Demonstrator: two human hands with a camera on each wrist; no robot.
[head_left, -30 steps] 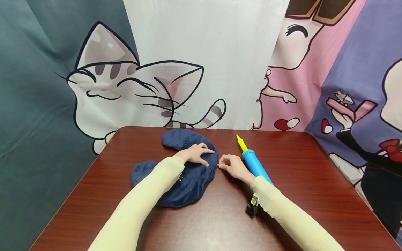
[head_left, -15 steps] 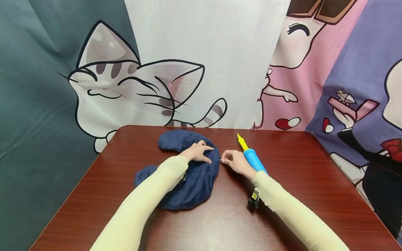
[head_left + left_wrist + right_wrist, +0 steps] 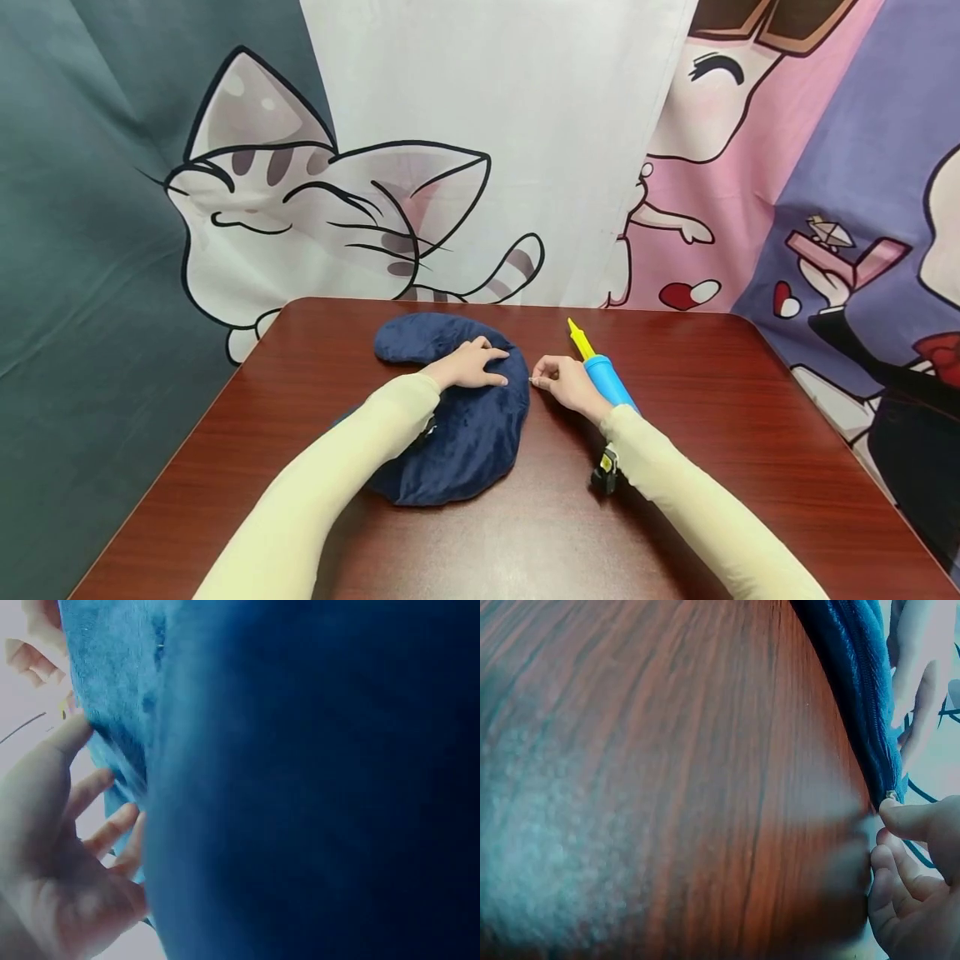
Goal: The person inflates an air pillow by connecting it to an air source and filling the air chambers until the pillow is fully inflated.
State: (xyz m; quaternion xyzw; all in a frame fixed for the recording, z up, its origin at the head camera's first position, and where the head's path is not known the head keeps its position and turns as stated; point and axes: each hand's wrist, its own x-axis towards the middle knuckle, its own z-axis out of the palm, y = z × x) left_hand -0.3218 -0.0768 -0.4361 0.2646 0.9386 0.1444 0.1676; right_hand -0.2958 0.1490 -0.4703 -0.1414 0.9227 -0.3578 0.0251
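Observation:
A navy plush U-shaped neck pillow lies on the table, its curved side toward the right. My left hand rests on top of that curve with its fingers spread, pressing the fabric. At the pillow's right edge, my right hand pinches a small metal zipper pull between thumb and curled fingers. In the right wrist view the zipper runs along the pillow's side and appears closed behind the pull. The pillow's near end is mostly hidden under my left sleeve.
A blue hand pump with a yellow nozzle lies just beyond my right hand, partly covered by the forearm. The reddish-brown wooden table ends at a cartoon-printed cloth backdrop.
My right hand has moved slightly away and to the right along the pillow's edge, still pinching the zipper pull. The pillow has shifted a little, and its near end has slipped behind my left sleeve.

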